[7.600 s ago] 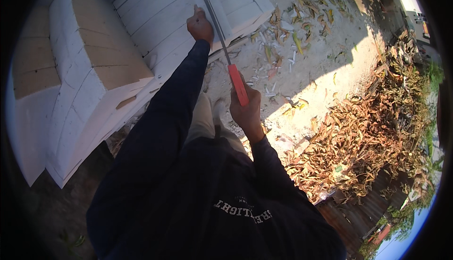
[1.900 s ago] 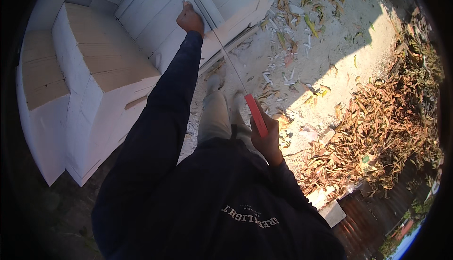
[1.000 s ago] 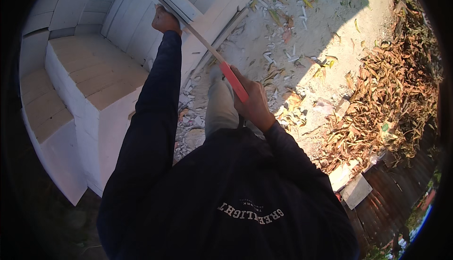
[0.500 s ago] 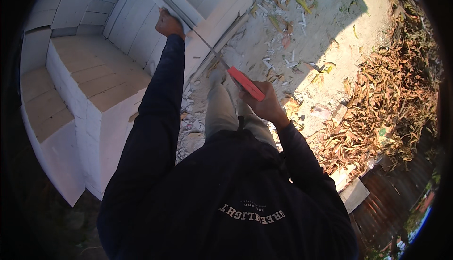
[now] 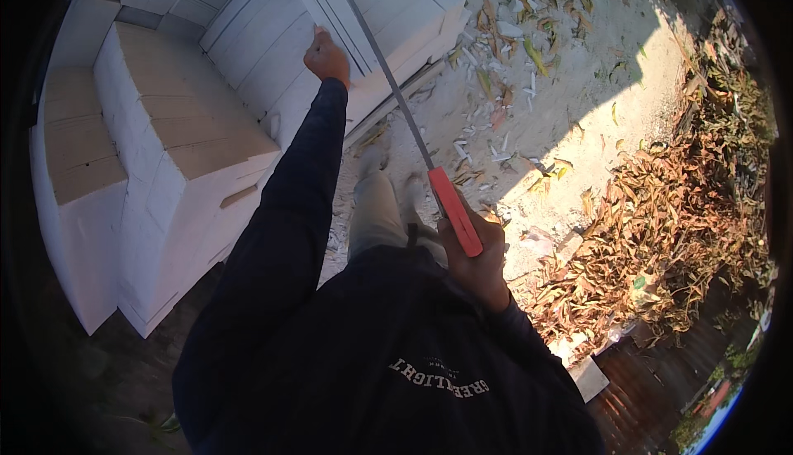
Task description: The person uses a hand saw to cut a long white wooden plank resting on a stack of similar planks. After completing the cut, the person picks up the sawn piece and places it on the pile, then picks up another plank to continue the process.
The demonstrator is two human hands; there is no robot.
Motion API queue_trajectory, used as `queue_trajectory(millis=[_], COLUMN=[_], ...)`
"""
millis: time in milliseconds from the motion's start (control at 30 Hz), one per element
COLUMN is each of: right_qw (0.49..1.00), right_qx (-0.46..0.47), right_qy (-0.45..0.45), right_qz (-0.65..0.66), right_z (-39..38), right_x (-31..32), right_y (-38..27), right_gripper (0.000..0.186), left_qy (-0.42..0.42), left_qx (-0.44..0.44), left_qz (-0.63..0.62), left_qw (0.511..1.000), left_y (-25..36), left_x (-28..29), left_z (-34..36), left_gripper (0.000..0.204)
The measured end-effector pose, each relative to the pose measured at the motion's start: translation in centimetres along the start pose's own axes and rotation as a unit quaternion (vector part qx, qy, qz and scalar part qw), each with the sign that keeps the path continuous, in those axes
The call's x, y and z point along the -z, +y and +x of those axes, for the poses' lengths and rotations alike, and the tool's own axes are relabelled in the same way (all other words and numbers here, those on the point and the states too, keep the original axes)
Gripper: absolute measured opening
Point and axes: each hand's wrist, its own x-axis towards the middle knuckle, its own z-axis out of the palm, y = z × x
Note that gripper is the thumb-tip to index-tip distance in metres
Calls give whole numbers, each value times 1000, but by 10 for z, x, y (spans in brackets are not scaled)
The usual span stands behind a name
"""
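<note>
My right hand (image 5: 481, 250) is closed around the red handle of a hand saw (image 5: 455, 212). The saw's long grey blade slants up and left from the handle, its far part lying along the right edge of a narrow white block (image 5: 334, 10). On that block's left side is my left hand (image 5: 327, 58), its fingers bent against the edge with the thumb side up. The narrow block rests on a stack of larger white blocks (image 5: 256, 54). Whether the blade has cut into the white material cannot be made out.
More white blocks are stacked in steps at the left (image 5: 178, 116). White chips and leaves litter the sandy ground (image 5: 512, 83) beyond the saw. Dry brown leaves (image 5: 652, 232) are heaped at the right, near a rusty corrugated sheet (image 5: 640, 385).
My right hand has drawn the saw back toward my body and to the right, baring more blade. My left hand stays at the block's edge while the whole view has shifted slightly.
</note>
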Motion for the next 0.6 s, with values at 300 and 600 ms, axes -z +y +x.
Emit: queue_trajectory(millis=[300, 600], right_qw=[996, 991], right_qx=[73, 65], right_qy=[55, 104], right_qz=[-6, -48], right_z=[5, -17], right_x=[-14, 31], right_y=[43, 62], right_gripper=[22, 14], left_qy=[61, -167], left_qx=[-174, -311], left_qz=[82, 388], left_qw=[979, 851], left_y=[-47, 56], left_x=[0, 58], left_z=[22, -103], left_gripper=[37, 51])
